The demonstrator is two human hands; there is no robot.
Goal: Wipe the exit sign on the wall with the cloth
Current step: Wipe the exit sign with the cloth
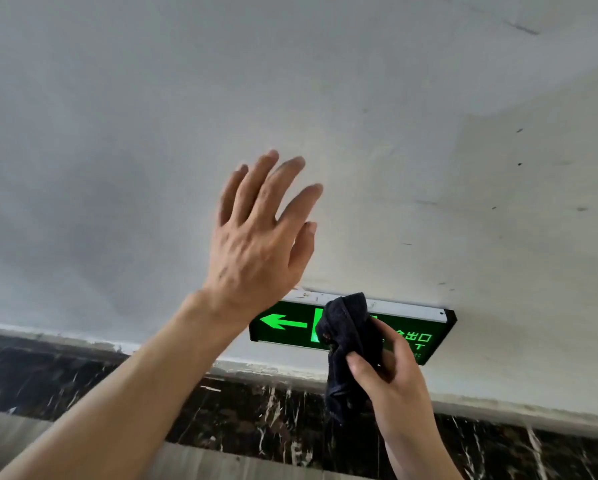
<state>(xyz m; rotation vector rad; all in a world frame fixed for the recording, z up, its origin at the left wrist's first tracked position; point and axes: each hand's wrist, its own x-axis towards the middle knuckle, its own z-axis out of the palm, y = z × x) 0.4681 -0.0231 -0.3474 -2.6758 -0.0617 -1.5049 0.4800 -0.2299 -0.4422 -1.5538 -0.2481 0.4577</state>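
The pale grey wall fills most of what I see, scuffed with a few small dark marks toward two o'clock. Below it, from eight o'clock across to four o'clock, runs a dark marble skirting veined in white, with a chipped white edge where it meets the plaster. The left hand is raised at the centre, fingers spread and pointing toward twelve o'clock, back of the hand facing me, holding nothing; whether the palm touches the wall I cannot tell. The exit sign is mounted low on the wall at about five o'clock, just above the skirting: a lit green panel with a left-pointing arrow, white characters at its right end and a silver top rail. The right hand comes up from five o'clock, thumb and fingers closed around a dark cloth, which is bunched against the middle of the sign's face, a loose tail hanging down over the skirting.
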